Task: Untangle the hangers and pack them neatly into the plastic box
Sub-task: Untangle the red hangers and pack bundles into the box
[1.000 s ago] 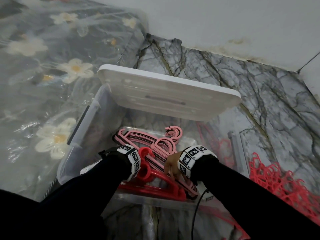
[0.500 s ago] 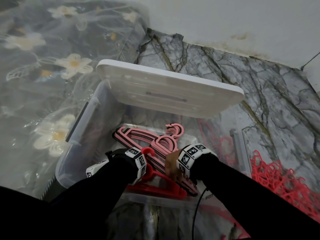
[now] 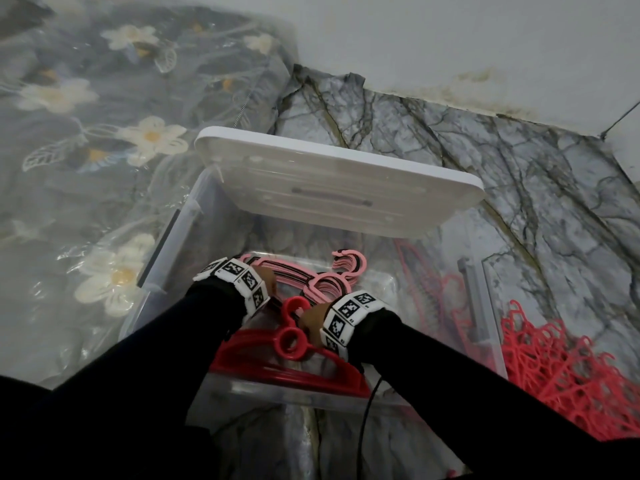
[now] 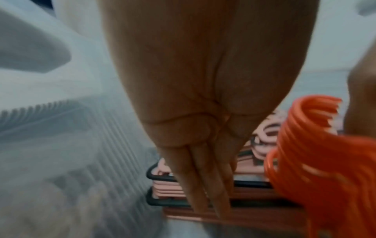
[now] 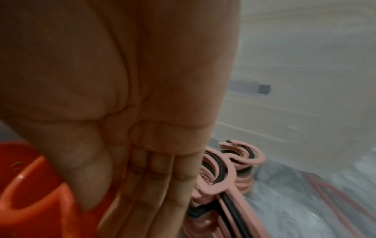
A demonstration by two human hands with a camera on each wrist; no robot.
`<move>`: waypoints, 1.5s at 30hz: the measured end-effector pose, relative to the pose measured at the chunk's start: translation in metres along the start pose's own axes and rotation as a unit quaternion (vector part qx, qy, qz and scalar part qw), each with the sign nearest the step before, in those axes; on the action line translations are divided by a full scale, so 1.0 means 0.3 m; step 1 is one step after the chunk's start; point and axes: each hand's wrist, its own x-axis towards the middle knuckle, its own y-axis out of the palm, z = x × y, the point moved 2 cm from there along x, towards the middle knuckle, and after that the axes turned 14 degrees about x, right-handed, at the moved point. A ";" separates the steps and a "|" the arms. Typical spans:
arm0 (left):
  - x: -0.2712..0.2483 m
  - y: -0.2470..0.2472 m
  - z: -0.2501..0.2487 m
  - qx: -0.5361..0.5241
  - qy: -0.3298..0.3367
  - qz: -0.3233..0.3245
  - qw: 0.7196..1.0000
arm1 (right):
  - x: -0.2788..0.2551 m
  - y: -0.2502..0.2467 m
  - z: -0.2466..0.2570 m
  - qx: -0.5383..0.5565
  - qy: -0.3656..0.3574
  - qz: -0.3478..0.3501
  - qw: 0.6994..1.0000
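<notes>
A clear plastic box stands on the floor and both my hands are inside it. A stack of pink hangers with black trim lies at its back. A stack of red hangers lies at the front. My left hand reaches down with straight fingers onto the left end of the pink hangers. The red hooks stand to its right. My right hand sits between the two stacks with fingers straight and together. Its thumb lies against a red hook, with the pink hooks just beyond.
The box's white lid stands propped over the far side. A tangled heap of red hangers lies on the marble floor to the right of the box. Floral bedding under clear plastic borders the left. A black cable crosses the front rim.
My left hand has moved away from me and leftward onto the end of the pink stack, uncovering the red hooks. My right hand shifted slightly left.
</notes>
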 end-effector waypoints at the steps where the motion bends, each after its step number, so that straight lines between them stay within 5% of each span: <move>1: -0.016 -0.015 -0.017 -0.005 0.020 -0.006 1.000 | 0.007 0.010 0.004 0.010 -0.009 -0.019 1.000; 3: -0.007 -0.017 -0.046 -0.014 0.072 0.012 0.997 | 0.001 0.013 0.000 0.006 -0.026 -0.066 0.997; 5: -0.016 -0.030 -0.061 0.014 0.060 0.009 0.998 | -0.011 -0.003 -0.031 0.049 -0.032 0.004 0.998; 8: -0.035 -0.048 -0.037 0.038 -0.001 -0.091 0.995 | -0.021 -0.050 -0.085 0.161 -0.003 0.046 0.986; 12: -0.076 -0.057 -0.018 0.080 -0.027 -0.156 0.984 | -0.036 -0.054 -0.162 0.085 0.087 -0.159 0.980; 16: -0.074 -0.052 -0.062 0.151 -0.014 -0.099 0.983 | -0.028 0.001 -0.130 0.026 0.073 -0.163 0.984; 22: -0.079 -0.065 -0.122 0.231 -0.027 -0.109 0.966 | 0.011 0.063 -0.071 -0.021 0.062 -0.092 0.994; 27: -0.095 -0.089 -0.119 0.182 -0.027 -0.088 0.979 | -0.024 0.042 -0.055 -0.019 0.063 -0.085 0.994; 30: -0.131 -0.097 -0.069 0.094 -0.061 -0.101 0.989 | -0.056 0.014 -0.069 0.016 0.046 -0.121 0.991; 33: -0.199 -0.075 -0.057 0.136 -0.079 -0.083 0.984 | -0.063 -0.015 -0.096 0.053 0.042 -0.135 0.989; 38: -0.284 -0.092 -0.123 0.250 0.049 0.037 0.966 | -0.041 -0.015 -0.106 0.202 0.078 -0.005 0.976; 45: -0.268 -0.083 -0.166 0.234 0.044 0.055 0.970 | -0.028 0.017 -0.113 0.310 0.107 0.039 0.944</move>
